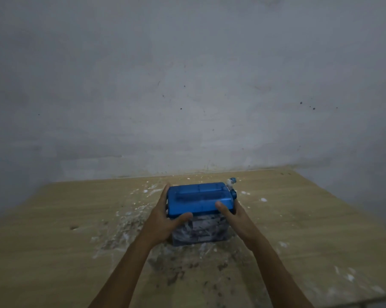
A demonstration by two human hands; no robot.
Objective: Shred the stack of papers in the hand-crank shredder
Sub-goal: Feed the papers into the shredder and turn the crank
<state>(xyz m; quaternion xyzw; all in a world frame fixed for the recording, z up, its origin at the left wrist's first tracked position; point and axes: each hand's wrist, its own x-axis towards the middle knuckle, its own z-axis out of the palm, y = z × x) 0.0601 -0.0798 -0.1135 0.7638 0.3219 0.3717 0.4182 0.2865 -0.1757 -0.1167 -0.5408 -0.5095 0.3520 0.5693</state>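
Note:
A hand-crank shredder stands in the middle of the wooden table (54, 252). Its blue top (198, 197) sits on a clear bin (200, 231) packed with shredded paper. The crank handle (231, 184) sticks up at the top's far right corner. My left hand (165, 215) grips the left end of the blue top, thumb curled over the near edge. My right hand (233, 215) grips the right end, thumb lying on the lid. No stack of papers shows in view.
White scraps and dark flecks of paper litter the table around the shredder, mostly at its left and near side (125, 232). A bare grey wall (187, 85) rises right behind the table's far edge. The table's right edge runs off at the lower right.

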